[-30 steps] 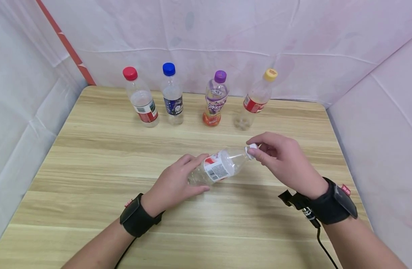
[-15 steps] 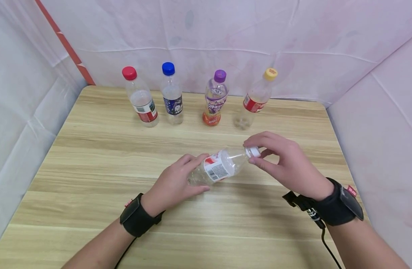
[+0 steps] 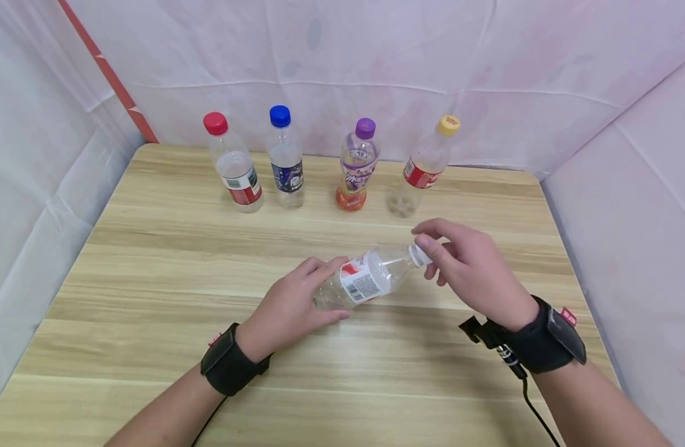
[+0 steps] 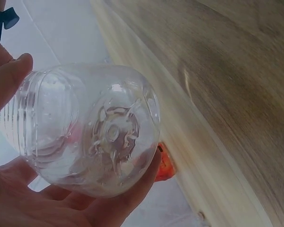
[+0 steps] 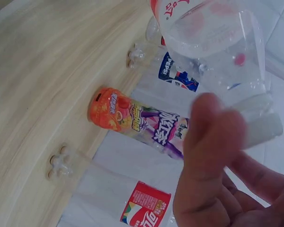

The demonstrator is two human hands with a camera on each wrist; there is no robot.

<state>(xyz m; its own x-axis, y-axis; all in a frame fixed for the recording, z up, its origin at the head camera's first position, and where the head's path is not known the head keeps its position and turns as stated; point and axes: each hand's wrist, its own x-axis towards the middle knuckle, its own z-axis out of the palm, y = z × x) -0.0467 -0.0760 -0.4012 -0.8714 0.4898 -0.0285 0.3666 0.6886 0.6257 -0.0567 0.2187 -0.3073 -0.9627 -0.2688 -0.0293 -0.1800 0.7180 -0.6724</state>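
An uncapped-looking part is not visible on the clear plastic bottle (image 3: pixel 395 267), which lies tilted above the table, its neck towards the right and a white, red and barcoded label round its middle. My left hand (image 3: pixel 292 304) grips the lower body, thumb on the near side and fingers on the far side. In the left wrist view the bottle's ribbed base (image 4: pixel 116 132) faces the camera. At the neck, the white cap (image 5: pixel 260 130) sits between the thumb and fingers of my right hand (image 3: pixel 467 264). The thumb is blurred in the right wrist view.
Along the table's back edge stand a red-capped bottle (image 3: pixel 238 177), a blue-capped bottle (image 3: pixel 288 177), a purple-capped bottle (image 3: pixel 357 174) and a yellow-capped bottle (image 3: pixel 422 174). White sheeting (image 3: pixel 364 49) hangs behind the wooden table (image 3: pixel 169 267).
My right thumb and fingers have shifted round the cap, the thumb sliding up across it since half a second ago. The left hand and the bottle stay almost still.
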